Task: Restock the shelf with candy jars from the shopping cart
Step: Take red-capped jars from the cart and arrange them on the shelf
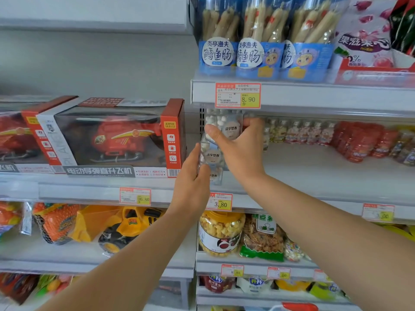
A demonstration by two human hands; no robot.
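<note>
R hand (238, 151) gripping upper candy jar (226, 126): thumb lying across front, fingers curling round right side. Jar sitting high at left end of shelf (314, 176), just under price strip of shelf above. L hand (193, 180) gripping lower candy jar (212, 157) from left, thumb pointing up, fingers curling onto front. Lower jar standing directly below upper one; can't tell if touching. Third jar (216, 176) partly showing beneath, by L hand. Toy helicopter box (112, 135) sitting just left, in next bay. Row of sm. bottles (298, 131) standing further right, at back of same shelf. Price tag 3.80 (219, 202) hanging on shelf edge below hands.
</note>
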